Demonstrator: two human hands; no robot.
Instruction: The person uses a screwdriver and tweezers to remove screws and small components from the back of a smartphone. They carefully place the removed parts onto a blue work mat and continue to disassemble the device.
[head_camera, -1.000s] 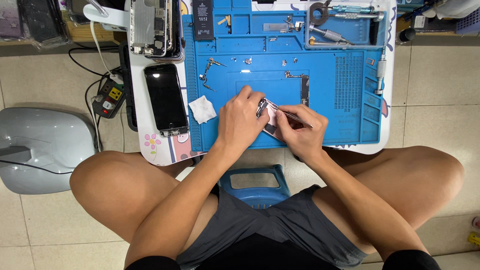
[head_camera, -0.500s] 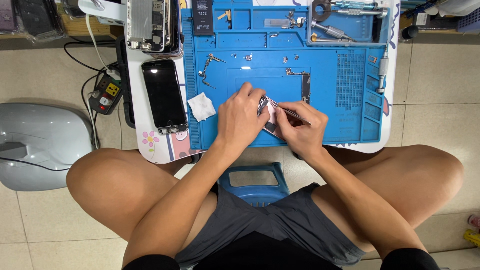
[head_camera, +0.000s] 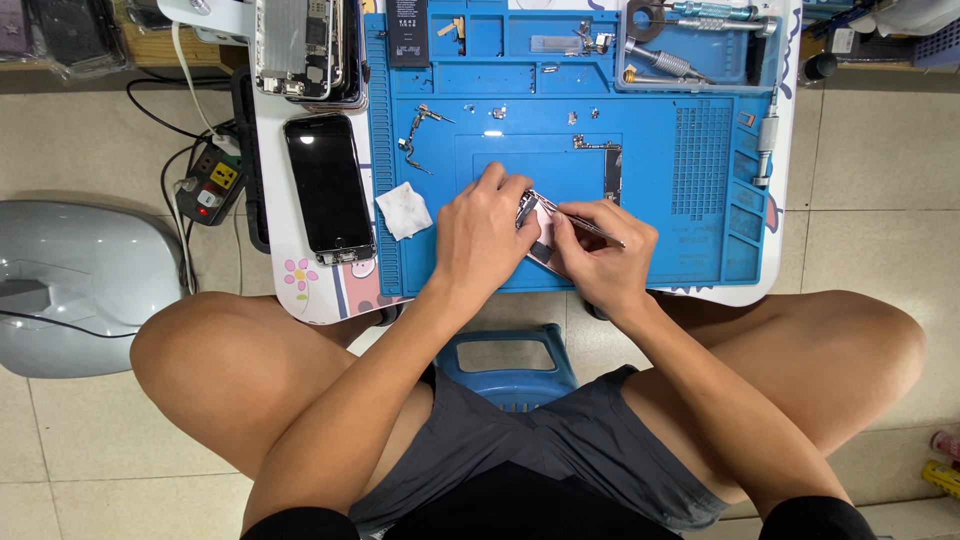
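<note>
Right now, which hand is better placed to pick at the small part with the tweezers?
The right hand: it already holds the tweezers, tips at the small part. The left hand rests on that part, steadying it on the blue mat.

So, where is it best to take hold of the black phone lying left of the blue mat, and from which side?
Grip the black phone by its two long edges, coming from above. It lies flat, screen up, its long sides bare; the white cloth lies apart on the blue mat.
</note>
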